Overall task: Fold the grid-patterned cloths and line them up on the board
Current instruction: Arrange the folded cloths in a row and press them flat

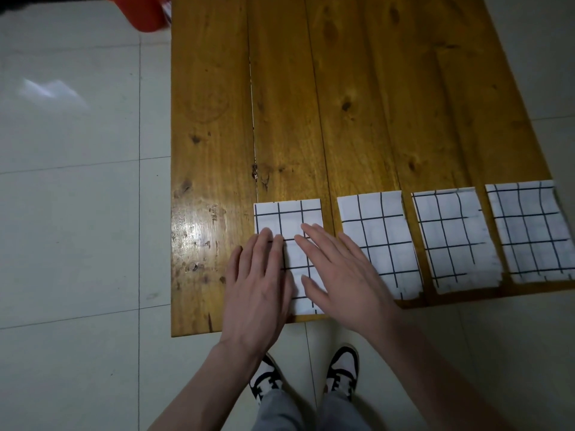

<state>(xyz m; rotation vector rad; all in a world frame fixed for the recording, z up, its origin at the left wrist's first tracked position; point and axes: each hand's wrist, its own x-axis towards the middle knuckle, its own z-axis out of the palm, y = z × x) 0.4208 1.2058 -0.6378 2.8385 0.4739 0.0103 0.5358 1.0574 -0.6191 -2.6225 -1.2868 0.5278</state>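
Several folded white cloths with a black grid lie in a row along the near edge of the wooden board. The leftmost folded cloth lies under both hands. My left hand rests flat on its left edge, fingers extended. My right hand lies flat on its right side, partly over the second cloth. A third cloth and a fourth cloth lie further right, the last one at the board's right edge. Neither hand grips anything.
The board's far part is bare wood. A pale tiled floor surrounds it. A red object sits off the board's far left corner. My black-and-white shoes stand just before the near edge.
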